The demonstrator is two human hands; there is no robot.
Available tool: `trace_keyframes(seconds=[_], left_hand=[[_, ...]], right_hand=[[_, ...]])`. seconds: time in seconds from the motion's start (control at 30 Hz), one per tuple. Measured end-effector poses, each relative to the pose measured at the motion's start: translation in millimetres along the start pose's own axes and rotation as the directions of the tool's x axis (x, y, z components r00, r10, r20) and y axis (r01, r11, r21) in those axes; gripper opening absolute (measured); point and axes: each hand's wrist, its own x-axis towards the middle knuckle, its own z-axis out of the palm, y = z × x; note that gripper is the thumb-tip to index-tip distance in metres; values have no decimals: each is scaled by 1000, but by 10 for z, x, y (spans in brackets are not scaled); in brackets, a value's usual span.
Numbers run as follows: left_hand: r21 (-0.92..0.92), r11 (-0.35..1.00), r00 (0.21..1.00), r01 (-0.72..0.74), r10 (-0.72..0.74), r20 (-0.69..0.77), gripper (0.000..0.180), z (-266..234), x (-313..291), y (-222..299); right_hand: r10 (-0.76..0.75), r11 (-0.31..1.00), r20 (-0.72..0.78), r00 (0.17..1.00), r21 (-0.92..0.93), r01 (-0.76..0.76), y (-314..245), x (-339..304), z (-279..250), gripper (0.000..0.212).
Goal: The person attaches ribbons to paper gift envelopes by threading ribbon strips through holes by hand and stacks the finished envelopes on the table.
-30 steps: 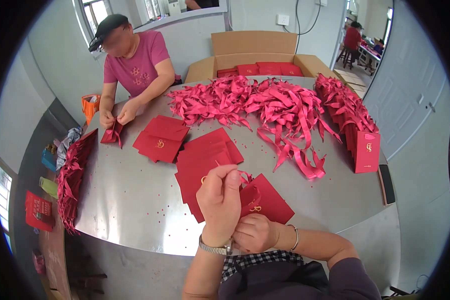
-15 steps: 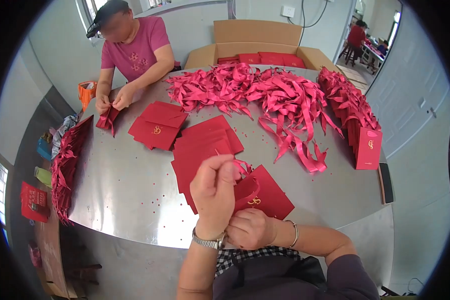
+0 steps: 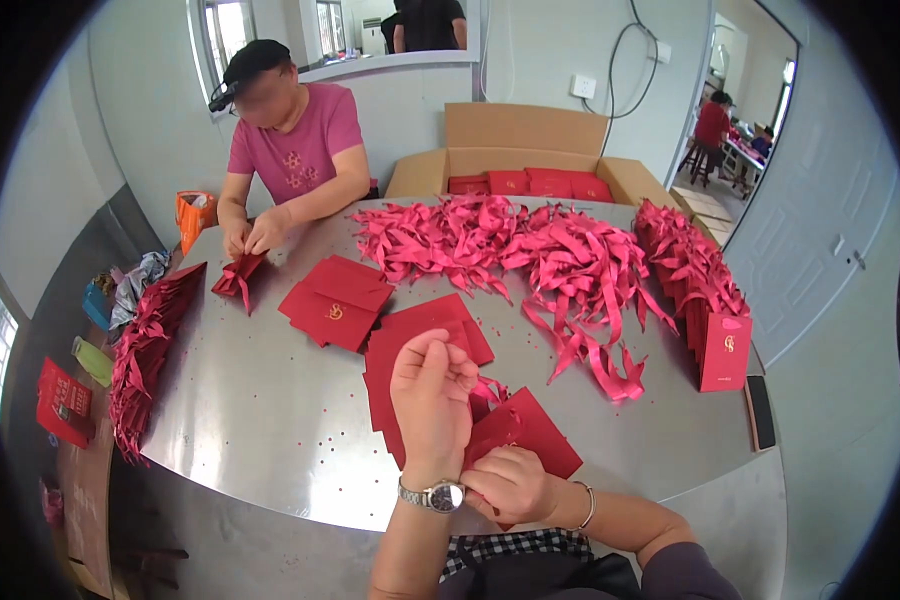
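A red paper gift bag (image 3: 543, 428) with a gold emblem lies tilted at the table's near edge, partly covered by my hands. My right hand (image 3: 513, 484) is closed on its near edge, beside my left wrist. Above the bag my left hand (image 3: 432, 395) is raised, its fingers curled in toward the thumb; whatever they hold cannot be made out. A pink ribbon (image 3: 490, 390) shows just right of that hand, at the bag's opening. Behind my left hand a fanned stack of flat red bags (image 3: 382, 375) is partly hidden.
Loose pink ribbons (image 3: 570, 265) heap up at the back. Finished-looking ribboned bags stand in rows at right (image 3: 725, 350) and left (image 3: 150, 360). Another stack of red bags (image 3: 335, 305) lies near a co-worker (image 3: 295, 150) handling a bag. A phone (image 3: 760, 413) rests at the right edge.
The view has tilted up, so the table sits lower in the picture. My left hand's fingers have turned and curled differently above the bag; my right hand stays at its near edge.
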Motion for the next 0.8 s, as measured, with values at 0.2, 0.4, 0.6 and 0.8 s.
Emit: trace_keyframes(seconds=[0.2, 0.4, 0.6, 0.8], left_hand=[[541, 828, 980, -149, 198, -33, 12, 23, -158, -1], [851, 263, 887, -454, 223, 404, 11, -105, -117, -83], [589, 807, 996, -48, -4, 87, 14, -194, -26, 247], [834, 21, 832, -551, -66, 551, 15, -355, -196, -1]], right_hand=[[-38, 999, 47, 998, -13, 38, -83, -35, -26, 25], [-48, 997, 88, 995, -51, 52, -36, -166, 92, 16], [240, 964, 344, 908, 28, -265, 32, -116, -224, 16], [573, 810, 257, 778, -32, -585, 167, -256, -849, 13]])
